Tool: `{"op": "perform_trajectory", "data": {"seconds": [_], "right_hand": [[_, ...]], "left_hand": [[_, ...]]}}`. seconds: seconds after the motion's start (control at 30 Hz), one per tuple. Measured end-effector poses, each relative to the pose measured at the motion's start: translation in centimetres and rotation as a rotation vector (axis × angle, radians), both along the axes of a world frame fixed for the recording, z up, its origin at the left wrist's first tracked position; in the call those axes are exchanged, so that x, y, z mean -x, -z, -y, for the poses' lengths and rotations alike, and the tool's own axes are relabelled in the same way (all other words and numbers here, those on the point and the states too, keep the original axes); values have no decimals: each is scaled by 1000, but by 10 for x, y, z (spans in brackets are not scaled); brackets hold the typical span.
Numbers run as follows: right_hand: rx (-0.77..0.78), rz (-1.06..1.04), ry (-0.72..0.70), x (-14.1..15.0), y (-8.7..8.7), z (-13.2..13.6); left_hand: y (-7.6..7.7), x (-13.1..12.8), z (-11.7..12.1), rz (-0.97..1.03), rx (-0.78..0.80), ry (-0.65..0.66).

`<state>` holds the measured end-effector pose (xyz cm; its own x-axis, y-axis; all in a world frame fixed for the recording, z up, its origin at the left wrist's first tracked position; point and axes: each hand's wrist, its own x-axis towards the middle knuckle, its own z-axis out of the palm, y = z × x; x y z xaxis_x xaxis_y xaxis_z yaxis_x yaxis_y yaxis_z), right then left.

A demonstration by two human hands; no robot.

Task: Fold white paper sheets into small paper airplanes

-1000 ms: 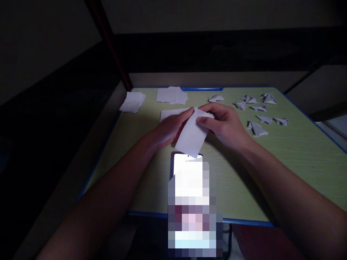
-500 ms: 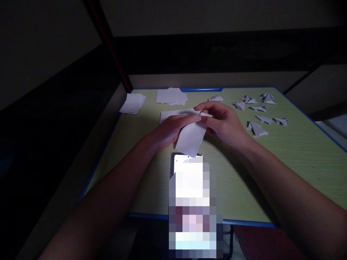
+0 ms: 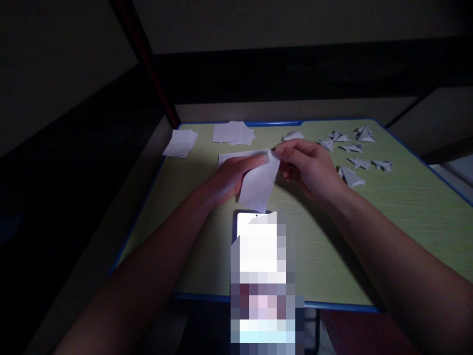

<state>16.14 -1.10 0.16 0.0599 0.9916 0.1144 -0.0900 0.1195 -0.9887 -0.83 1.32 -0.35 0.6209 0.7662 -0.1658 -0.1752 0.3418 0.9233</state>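
A small white paper slip (image 3: pixel 258 187) is held up over the middle of a green table (image 3: pixel 406 217). My left hand (image 3: pixel 232 177) grips its left edge, fingers laid along the top. My right hand (image 3: pixel 312 167) pinches the paper's upper right corner between thumb and fingers. The paper hangs tilted, its lower end pointing at a lit phone (image 3: pixel 254 231) lying flat just below. Part of the phone is blurred out.
Two stacks of white slips (image 3: pixel 181 143) (image 3: pixel 232 132) lie at the far left, with another sheet (image 3: pixel 236 157) behind my left hand. Several folded paper pieces (image 3: pixel 351 175) are scattered at the far right. The table has a blue rim (image 3: pixel 273 122). The room is dark.
My right hand has closed in on the paper's top corner and folded it over. The paper has drawn up slightly from the phone. My left hand has hardly moved.
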Motion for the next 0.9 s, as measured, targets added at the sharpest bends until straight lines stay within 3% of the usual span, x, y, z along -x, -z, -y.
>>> {"op": "perform_trajectory", "data": {"seconds": [0.73, 0.9], "right_hand": [[14, 9, 62, -2, 2, -4], [14, 13, 72, -4, 5, -6]], "left_hand": [[2, 0, 1, -23, -18, 32], [1, 0, 2, -63, -47, -16]]}}
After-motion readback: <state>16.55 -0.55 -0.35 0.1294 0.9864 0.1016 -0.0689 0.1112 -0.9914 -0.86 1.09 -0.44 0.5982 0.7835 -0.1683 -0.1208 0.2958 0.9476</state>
